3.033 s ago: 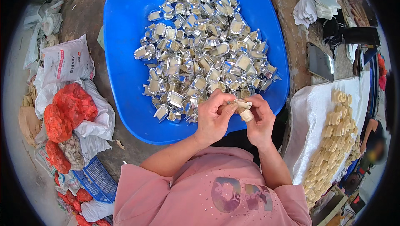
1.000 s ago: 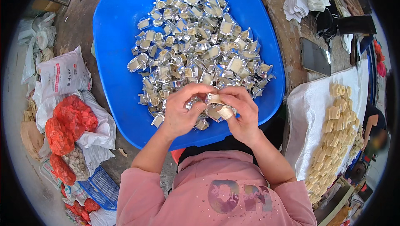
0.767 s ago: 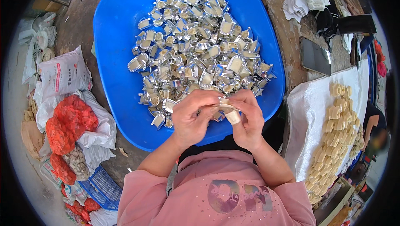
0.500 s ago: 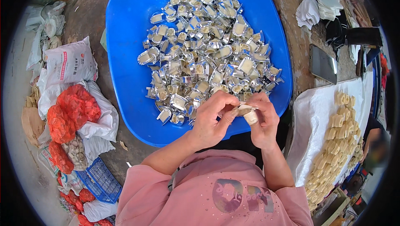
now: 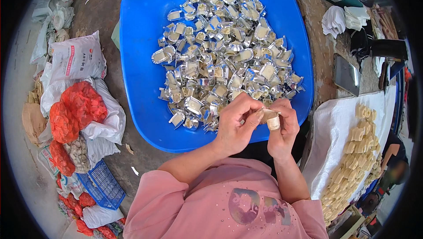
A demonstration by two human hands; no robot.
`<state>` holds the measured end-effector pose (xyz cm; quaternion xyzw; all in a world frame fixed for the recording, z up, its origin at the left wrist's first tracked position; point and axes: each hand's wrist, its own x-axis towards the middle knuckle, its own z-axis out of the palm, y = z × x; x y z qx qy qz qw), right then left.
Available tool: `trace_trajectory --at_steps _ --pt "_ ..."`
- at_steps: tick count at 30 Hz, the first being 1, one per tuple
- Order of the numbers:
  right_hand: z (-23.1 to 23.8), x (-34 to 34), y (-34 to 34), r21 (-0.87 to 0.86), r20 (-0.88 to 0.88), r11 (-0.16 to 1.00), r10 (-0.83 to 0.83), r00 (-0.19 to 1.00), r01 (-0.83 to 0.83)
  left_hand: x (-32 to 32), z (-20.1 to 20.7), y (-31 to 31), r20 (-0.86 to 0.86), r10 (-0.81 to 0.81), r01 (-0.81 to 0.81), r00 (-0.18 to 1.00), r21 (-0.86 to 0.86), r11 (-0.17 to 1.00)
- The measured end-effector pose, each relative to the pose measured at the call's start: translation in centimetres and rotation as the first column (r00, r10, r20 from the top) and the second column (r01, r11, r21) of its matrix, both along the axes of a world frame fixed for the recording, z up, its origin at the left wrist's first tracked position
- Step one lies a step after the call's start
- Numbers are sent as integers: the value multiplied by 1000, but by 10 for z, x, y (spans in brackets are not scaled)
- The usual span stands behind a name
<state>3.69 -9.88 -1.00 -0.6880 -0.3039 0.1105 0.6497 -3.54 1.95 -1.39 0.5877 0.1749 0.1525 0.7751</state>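
Observation:
Over the near rim of a large blue tub (image 5: 147,126), both my hands meet on a small beige piece (image 5: 268,114). My left hand (image 5: 238,122) pinches its left side between thumb and fingers. With bent fingers, my right hand (image 5: 284,129) grips the right side. A cream, rounded wrap or cover (image 5: 273,123) shows at the right thumb; I cannot tell whether it belongs to the held piece. Inside the tub lies a heap of shiny silver-rimmed parts (image 5: 220,62) with cream middles. The fingers hide much of the held piece.
On the right, cream pieces (image 5: 352,159) are piled on a white cloth (image 5: 324,137). A phone (image 5: 346,75) lies beyond them, near folded white gloves (image 5: 333,21). At left are a white sack (image 5: 77,56), red bags (image 5: 83,104) and a blue crate (image 5: 103,186). Another person sits far right.
The view has shifted slightly, so the tub and heap sit further right. My hands still grip the beige piece, now turned a little, with more of its flat side showing.

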Motion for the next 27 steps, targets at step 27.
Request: trace_trajectory --at_steps 27 --pt "-19 40 -33 -454 470 828 -90 878 328 66 -149 214 -366 426 316 827 930 186"
